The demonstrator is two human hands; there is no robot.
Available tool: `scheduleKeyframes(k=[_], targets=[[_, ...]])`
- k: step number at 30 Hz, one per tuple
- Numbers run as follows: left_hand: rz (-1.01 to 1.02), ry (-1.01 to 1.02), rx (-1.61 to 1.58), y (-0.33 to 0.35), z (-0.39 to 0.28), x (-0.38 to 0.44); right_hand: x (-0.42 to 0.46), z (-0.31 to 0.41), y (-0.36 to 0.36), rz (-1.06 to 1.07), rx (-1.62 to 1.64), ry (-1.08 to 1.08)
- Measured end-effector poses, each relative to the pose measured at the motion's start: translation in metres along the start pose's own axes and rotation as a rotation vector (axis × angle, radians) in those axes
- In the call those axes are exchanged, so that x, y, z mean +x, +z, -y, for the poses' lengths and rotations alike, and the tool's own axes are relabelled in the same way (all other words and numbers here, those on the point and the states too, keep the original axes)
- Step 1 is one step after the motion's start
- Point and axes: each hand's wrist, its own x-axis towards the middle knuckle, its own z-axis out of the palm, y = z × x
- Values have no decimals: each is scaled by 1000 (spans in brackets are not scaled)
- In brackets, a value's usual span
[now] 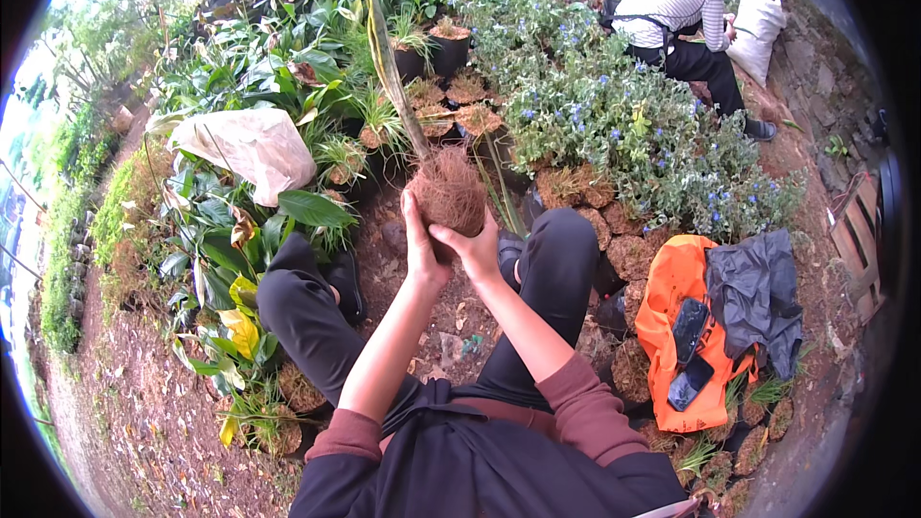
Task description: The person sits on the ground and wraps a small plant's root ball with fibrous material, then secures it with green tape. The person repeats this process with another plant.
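Note:
Between my knees, my left hand point(423, 246) and my right hand point(476, 248) cup a round ball of brown coir-like fibre point(452, 191) from below and both sides. A long, stiff, mottled leaf point(392, 79), like a snake plant's, rises from the ball and leans up to the left; its tip looks pale and withered. The fibre hides whatever roots are inside. My palms cover the ball's underside. Just right of it, narrow green leaves point(504, 183) slant down towards my right shoe point(509, 259).
Black pots point(451, 54) and blue-flowered plants point(611, 115) stand ahead. A white plastic sheet point(248, 151) lies over leafy plants at left. At right, an orange bag point(673, 388) carries two phones point(691, 331). A person point(676, 21) sits beside a white sack point(757, 32).

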Motion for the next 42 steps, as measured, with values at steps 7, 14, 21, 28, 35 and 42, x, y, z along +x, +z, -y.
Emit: scheduleKeyframes(k=[7,14,21,28,35,42], targets=[[56,-215,-183,-35,-18,12,-16,4,-1,45,-299,-75],[71,-227,-228,-49,-26,1,-28,26,-1,-51,-858,-453],[-28,-222,-217,-43,-14,-7,-17,22,11,358,-1054,-499],[15,-381,-245,-41,-21,-11,-5,17,-14,396,-469,-320],[-35,-337,-163,-29,-17,-23,-15,12,-11,264,-339,-251],[-67,-292,171,-36,-12,-18,-17,6,-9,80,-18,-87]])
